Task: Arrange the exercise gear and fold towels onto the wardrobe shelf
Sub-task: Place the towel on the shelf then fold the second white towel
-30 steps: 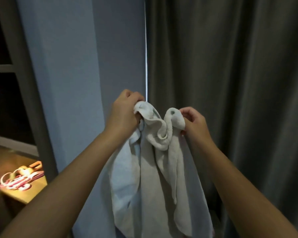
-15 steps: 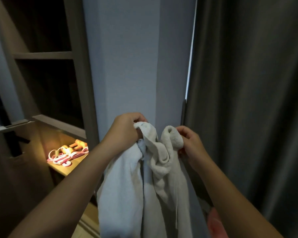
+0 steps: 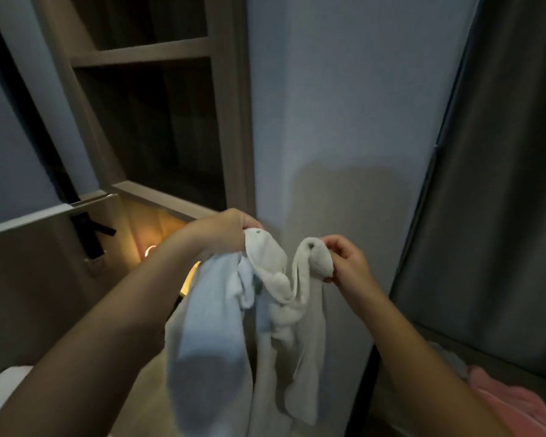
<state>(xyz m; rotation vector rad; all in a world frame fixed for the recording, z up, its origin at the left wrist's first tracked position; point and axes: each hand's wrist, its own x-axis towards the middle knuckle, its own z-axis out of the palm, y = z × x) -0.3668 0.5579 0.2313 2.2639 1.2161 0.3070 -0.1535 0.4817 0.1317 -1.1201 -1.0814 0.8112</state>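
Observation:
A white towel hangs in loose folds between my two hands, in front of a pale wall. My left hand grips one bunched top corner of it. My right hand pinches the other top corner a short way to the right. The cloth droops down past the bottom of the view. To the left stands the open wardrobe with dark shelves; a lit lower shelf glows orange behind my left forearm, which hides most of what lies on it.
A dark grey curtain fills the right side. Pink cloth lies at the lower right on a dark surface. The wardrobe door with a black handle stands open at the left. Something white lies at the lower left corner.
The view has swung left and down, bringing more of the wardrobe in. My hands have drawn a little apart with the towel still held. My left forearm now covers the pink gear on the lit shelf.

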